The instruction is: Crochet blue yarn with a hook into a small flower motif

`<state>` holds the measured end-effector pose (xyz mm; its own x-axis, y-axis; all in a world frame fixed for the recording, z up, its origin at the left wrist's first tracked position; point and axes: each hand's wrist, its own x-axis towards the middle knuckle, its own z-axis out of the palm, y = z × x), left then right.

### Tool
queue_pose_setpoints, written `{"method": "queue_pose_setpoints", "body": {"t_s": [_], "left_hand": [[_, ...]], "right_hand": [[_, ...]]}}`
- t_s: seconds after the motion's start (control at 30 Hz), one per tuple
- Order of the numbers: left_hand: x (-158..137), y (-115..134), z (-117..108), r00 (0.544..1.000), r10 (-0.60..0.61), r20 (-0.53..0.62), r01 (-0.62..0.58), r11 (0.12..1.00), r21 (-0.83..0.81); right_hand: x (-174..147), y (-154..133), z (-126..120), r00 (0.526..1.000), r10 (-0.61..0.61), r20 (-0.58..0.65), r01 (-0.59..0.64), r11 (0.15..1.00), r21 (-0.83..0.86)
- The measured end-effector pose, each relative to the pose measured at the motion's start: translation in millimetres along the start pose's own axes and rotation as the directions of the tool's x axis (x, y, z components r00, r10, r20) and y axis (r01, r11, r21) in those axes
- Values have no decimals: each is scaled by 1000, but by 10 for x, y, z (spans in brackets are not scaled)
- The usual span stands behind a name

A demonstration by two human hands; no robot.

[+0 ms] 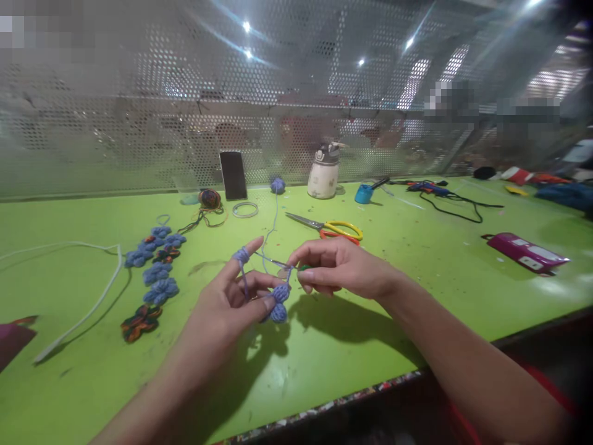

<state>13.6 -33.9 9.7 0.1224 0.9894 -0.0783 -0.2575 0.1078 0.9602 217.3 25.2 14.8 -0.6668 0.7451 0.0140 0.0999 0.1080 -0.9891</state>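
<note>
Between thumb and fingers, my left hand (pixel 236 303) pinches a small purple crochet flower (pixel 280 295) with puffy petals. Purple yarn is wound around its raised index finger. My right hand (pixel 331 266) is closed on a crochet hook (pixel 302 268) with a green handle; its tip meets the yarn just above the flower. From there the purple strand runs back over the table to a purple yarn ball (pixel 277 185). Left of my hands lie several finished crochet flowers (pixel 160 289), blue-purple and dark multicoloured, arranged in a chain.
Scissors (pixel 331 227) with yellow and orange handles lie behind my hands. Farther back stand a phone (pixel 233 175), a multicoloured yarn ball (pixel 210 199), a metal ring (pixel 245 210), a white jug (pixel 323 176) and a blue pot (pixel 364 194). A magenta packet (pixel 524 252) lies right; a white cable (pixel 99 303) left.
</note>
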Motion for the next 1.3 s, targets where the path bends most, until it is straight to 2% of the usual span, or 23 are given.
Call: {"method": "queue_pose_setpoints", "body": {"t_s": [0.37,0.63,0.8,0.93,1.0,1.07,1.13,1.3], "left_hand": [[-22,71,55,997,-47,-67,41,995,-95],[93,-42,-26,999,34,-37,-35,999,-26],[116,-27,-69,994,66,-87,-65,998,19],[110,-28,-58,992,82,-100,-82,997,7],[100,-29,-45,988,110,-106,-108,994,20],[88,-24,-31,984,137,-116,-133,990,46],[76,-15,-20,981,149,-125,-142,988,57],[60,-5,-3,976,156,-150,-152,988,37]], "right_hand": [[-3,14,15,999,-34,-12,31,983,-183],[-3,-19,53,999,-20,-41,10,972,-236],[-10,-59,5,994,-52,-92,7,902,-432],[-1,-44,-15,981,-154,-117,51,789,-613],[3,-37,-8,969,-206,-134,73,763,-643],[1,-42,10,959,-238,-156,87,768,-635],[-9,-60,34,952,-242,-189,89,807,-584],[-28,-81,130,964,-136,-226,68,955,-288]]}}
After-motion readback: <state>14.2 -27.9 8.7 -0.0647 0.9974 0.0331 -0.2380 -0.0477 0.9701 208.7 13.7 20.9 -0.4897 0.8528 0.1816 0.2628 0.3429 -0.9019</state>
